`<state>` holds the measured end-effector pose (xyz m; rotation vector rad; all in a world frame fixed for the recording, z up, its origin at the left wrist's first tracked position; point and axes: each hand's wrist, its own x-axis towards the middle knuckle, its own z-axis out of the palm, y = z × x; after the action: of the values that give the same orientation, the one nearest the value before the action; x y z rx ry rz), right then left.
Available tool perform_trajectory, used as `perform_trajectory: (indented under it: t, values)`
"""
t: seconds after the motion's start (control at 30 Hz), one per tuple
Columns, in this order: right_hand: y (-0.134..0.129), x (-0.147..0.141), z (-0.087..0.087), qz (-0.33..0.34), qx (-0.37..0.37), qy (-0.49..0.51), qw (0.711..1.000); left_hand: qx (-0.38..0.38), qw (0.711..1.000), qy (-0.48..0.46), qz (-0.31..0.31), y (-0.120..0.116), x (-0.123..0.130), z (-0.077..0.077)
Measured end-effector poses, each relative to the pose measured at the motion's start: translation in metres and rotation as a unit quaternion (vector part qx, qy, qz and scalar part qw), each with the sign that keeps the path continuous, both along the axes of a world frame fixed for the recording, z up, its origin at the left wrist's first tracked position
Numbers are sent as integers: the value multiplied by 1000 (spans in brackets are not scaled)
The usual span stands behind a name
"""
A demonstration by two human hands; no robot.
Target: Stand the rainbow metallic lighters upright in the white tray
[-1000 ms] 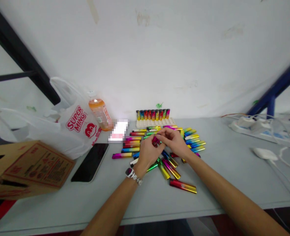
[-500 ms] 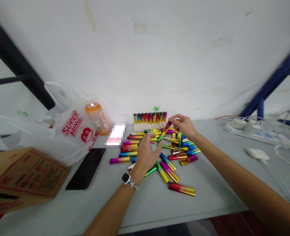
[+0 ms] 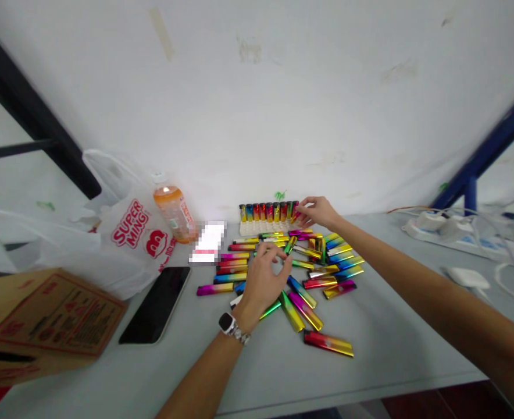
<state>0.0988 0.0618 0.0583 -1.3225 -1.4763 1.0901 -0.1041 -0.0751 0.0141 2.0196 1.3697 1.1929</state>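
Observation:
Several shiny multicoloured lighters stand upright in a row (image 3: 270, 212) at the back of a white perforated tray (image 3: 263, 228) near the wall. At the row's right end, my right hand (image 3: 317, 212) has its thumb and fingers closed on a purple and yellow lighter (image 3: 296, 214). Over the loose lighters is my left hand (image 3: 267, 278), its thumb and fingers bent around a green and yellow lighter (image 3: 289, 245). More lighters, such as a red and yellow one (image 3: 328, 343), lie scattered around it on the grey table (image 3: 257, 372).
On the left are a cardboard box (image 3: 52, 326), a white plastic bag (image 3: 121, 244), an orange drink bottle (image 3: 175, 214), a black phone (image 3: 156, 305) and a blurred-out bright screen (image 3: 209, 242). A power strip (image 3: 461, 235), cables and a white adapter (image 3: 468, 277) lie at the right.
The right hand has moved to the right end of the upright row with a lighter. The left hand's fingers now curl by another lighter. The whole view has shifted slightly.

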Motion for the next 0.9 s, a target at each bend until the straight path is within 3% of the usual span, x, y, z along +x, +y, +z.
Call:
perform_trajectory:
  t: [0.17, 0.23, 0.33, 0.43, 0.53, 0.7, 0.8, 0.9]
  values:
    - [17, 7, 13, 89, 72, -186, 976, 2, 999, 35, -14, 1, -1, 0]
    - [22, 9, 20, 105, 130, -292, 942, 10, 997, 65, -30, 0, -1, 0]
    - [30, 10, 27, 96, 210, -438, 869, 11, 993, 110, -48, 0, -1, 1]
    - [36, 10, 29, 84, 236, -517, 818, -1, 990, 133, -49, 0, -1, 2]
    - [43, 9, 30, 104, 241, -525, 809, -7, 990, 137, -40, 1, -1, 2]
    - [53, 4, 33, 185, 212, -495, 822, -9, 988, 151, -35, 4, -2, 2]
    - [55, -1, 28, 171, 209, -498, 824, -12, 986, 161, -39, 5, -3, 1]
    - [49, -7, 11, 135, 254, -495, 820, -13, 985, 167, -41, 5, -2, 2]
